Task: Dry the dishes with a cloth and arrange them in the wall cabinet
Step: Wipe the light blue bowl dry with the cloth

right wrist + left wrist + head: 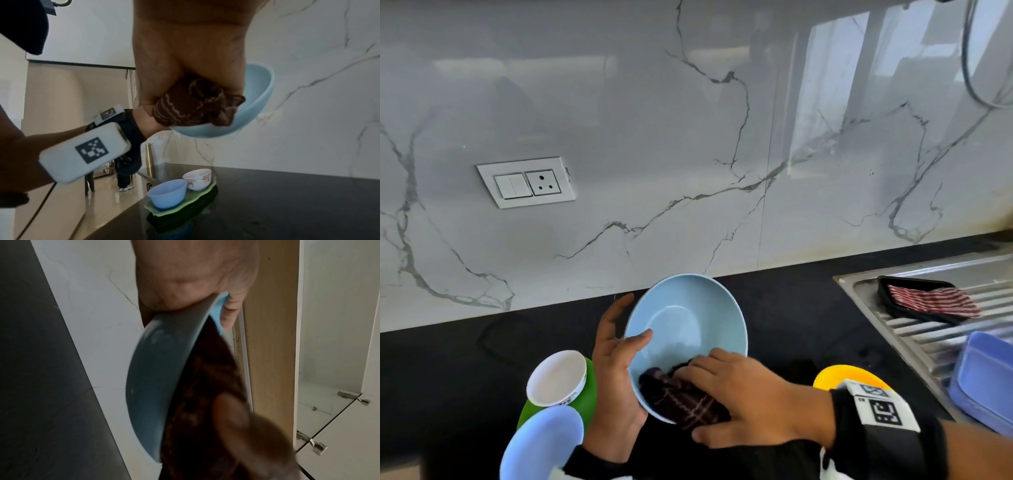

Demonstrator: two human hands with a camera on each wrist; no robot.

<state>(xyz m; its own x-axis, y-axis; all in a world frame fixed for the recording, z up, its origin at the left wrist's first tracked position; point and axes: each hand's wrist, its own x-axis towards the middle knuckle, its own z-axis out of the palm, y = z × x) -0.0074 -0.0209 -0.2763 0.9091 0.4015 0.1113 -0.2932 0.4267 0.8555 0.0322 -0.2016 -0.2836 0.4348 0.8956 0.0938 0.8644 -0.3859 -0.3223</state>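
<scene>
Head: left hand [616, 373] grips bowl [688, 329]; right hand [750, 401] presses cloth [685, 401] inside.

Lt blue bowl [688, 318], dk brown plaid cloth [685, 399]

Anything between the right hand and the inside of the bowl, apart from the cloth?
Nothing visible. The right hand presses the dark cloth against the inner wall of the bowl, at its near rim. The left hand grips the bowl's left rim, thumb inside, apart from the cloth.
</scene>
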